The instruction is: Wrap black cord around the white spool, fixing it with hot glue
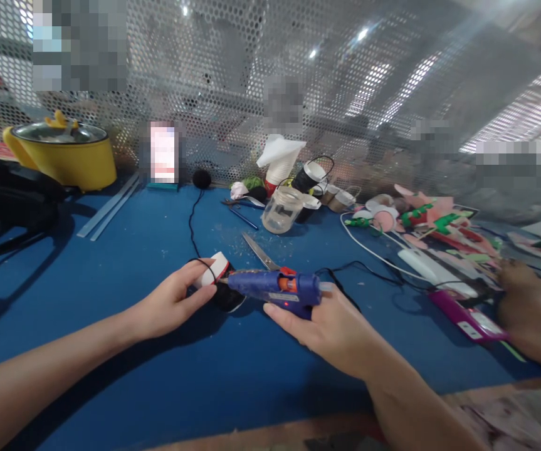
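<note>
My right hand (331, 326) grips a blue hot glue gun (274, 287) with an orange trigger, its nozzle pointing left. The nozzle tip meets a small white, red and black craft piece (218, 270) that my left hand (176, 300) pinches and steadies on the blue table (157, 376). A dark round part (229, 298) of that piece lies under the nozzle. The gun's black cord (345, 275) trails off to the right.
Scissors (258, 250) lie just behind the gun. A clear jar (282, 210), paper cups (279, 160) and craft scraps (434, 225) sit farther back. A yellow pot (61, 153) stands at back left. Another person's hand (524, 300) rests at the right by a pink box (467, 319).
</note>
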Tool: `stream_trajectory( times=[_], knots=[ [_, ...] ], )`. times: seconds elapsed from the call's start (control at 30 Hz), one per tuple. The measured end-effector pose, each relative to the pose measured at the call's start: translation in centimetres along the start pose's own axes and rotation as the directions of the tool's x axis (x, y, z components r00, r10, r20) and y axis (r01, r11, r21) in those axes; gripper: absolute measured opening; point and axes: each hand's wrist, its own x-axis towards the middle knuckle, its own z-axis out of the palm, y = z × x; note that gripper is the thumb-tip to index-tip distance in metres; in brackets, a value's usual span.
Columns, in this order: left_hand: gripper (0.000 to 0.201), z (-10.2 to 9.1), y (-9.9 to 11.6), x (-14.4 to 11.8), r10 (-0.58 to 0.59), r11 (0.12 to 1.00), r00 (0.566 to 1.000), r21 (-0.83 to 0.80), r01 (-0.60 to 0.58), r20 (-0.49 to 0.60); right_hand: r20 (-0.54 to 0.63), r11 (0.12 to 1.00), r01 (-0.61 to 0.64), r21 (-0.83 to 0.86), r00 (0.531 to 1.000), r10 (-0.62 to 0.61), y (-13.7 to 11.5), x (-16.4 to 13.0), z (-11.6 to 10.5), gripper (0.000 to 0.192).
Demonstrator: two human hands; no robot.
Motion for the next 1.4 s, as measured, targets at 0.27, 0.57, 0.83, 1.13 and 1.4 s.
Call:
stream_trajectory(
  times=[0.27,0.57,0.83,1.13,1.4],
  knots=[
    [0.017,0.05,0.06,0.08,-0.017,1.000,1.000,-0.006,0.017,0.000,-0.043,0.997,-0.037,-0.066,0.999,0.034,0.25,0.03,-0.08,0.019],
    [0.018,-0.09,0.15,0.00,0.005,1.000,1.000,-0.022,-0.004,0.012,-0.050,0.998,-0.027,-0.060,0.998,0.024,-0.13,0.18,-0.23,0.018],
    [0.017,-0.25,-0.13,-0.02,0.056,0.996,0.998,-0.064,-0.054,0.030,-0.060,0.996,-0.043,-0.083,0.997,0.038,0.66,0.61,-0.68,0.023],
    [0.017,-0.29,0.02,0.02,0.033,0.996,0.999,-0.089,-0.030,0.036,-0.046,0.997,-0.038,-0.074,0.998,0.035,0.48,0.54,-0.74,0.020],
    [0.019,-0.26,0.02,0.04,0.021,0.997,0.999,-0.073,-0.019,0.026,-0.035,0.998,-0.021,-0.060,0.999,0.019,0.66,0.52,-0.76,0.020]
  ],
)
